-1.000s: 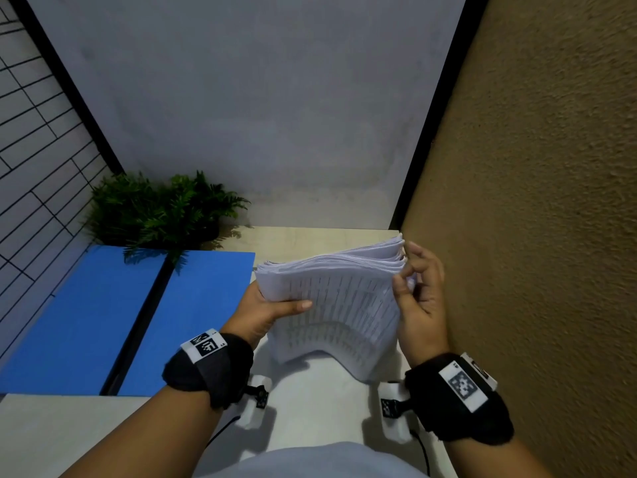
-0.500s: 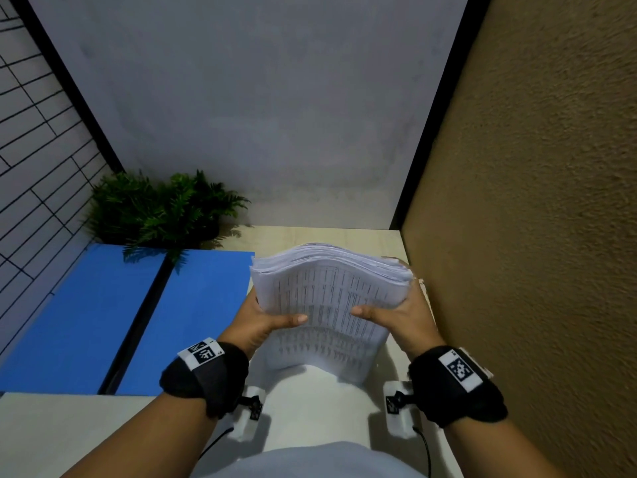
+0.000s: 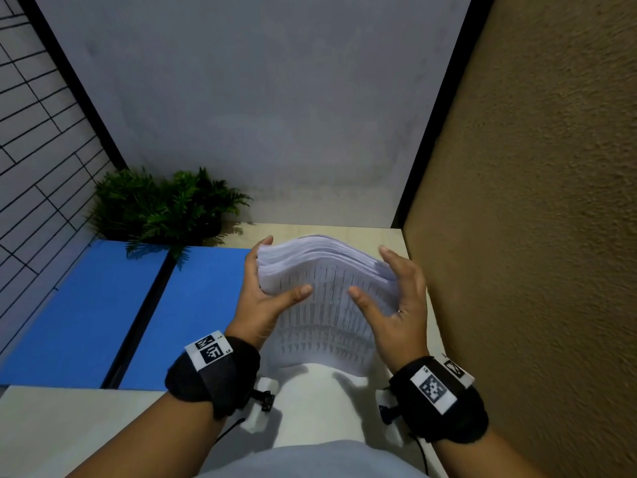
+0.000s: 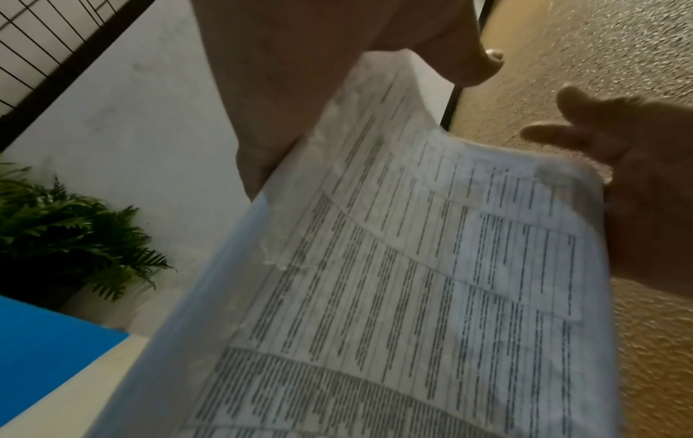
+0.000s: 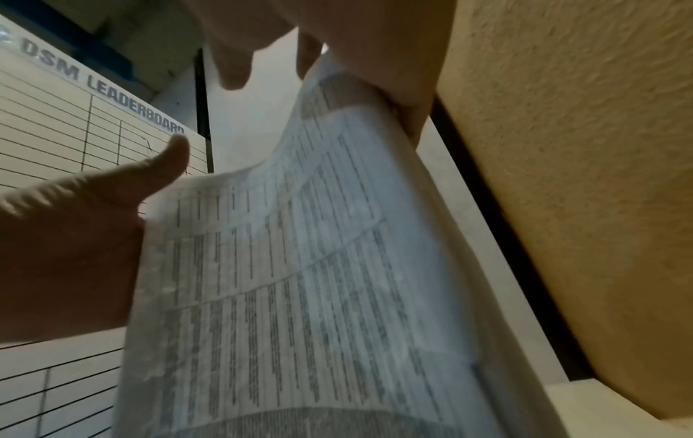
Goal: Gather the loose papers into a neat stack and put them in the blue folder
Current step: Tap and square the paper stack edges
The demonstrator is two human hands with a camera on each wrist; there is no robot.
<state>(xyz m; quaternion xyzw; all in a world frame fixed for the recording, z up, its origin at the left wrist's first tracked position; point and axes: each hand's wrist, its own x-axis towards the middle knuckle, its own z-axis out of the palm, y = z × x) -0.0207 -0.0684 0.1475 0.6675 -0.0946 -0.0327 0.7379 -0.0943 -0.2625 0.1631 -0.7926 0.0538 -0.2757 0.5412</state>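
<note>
A thick stack of printed papers stands on edge on the pale table, bowed toward me. My left hand grips its upper left edge, thumb across the front sheet and fingers behind. At the stack's right edge is my right hand, fingers straight and spread, palm against the edge. The left wrist view shows the paper stack with the spread right hand behind its far edge. The blue folder lies open and flat to the left of the stack, a dark spine between its two halves.
A potted fern sits at the back left, overhanging the folder's far edge. A brown textured wall runs close along the right of the table. A gridded board stands on the left and a grey wall behind.
My right hand first pinched the top right corner, then held the right side; now its fingers have spread and released their hold. My left hand has slid up the left edge.
</note>
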